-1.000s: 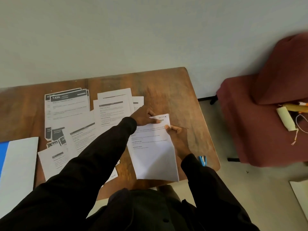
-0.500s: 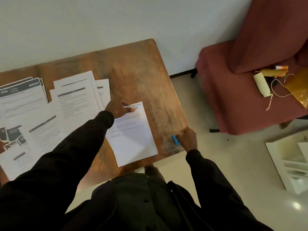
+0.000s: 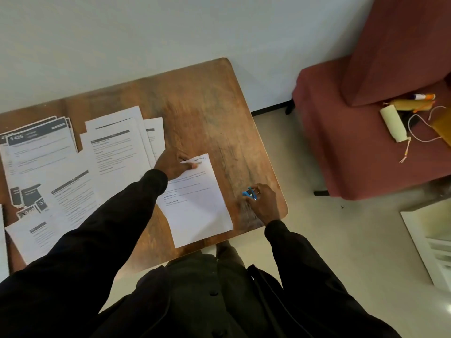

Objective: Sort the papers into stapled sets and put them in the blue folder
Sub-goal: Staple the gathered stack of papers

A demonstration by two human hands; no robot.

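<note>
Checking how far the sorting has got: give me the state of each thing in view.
Set: flat on the table, no staple visible.
Left hand: presses the set's top corner.
Right hand: grips the stapler.
Stapler: held near the table's right edge, apart from the set.
Loose papers: spread overlapping, left of the set.
Chair: bears a roll.
</note>
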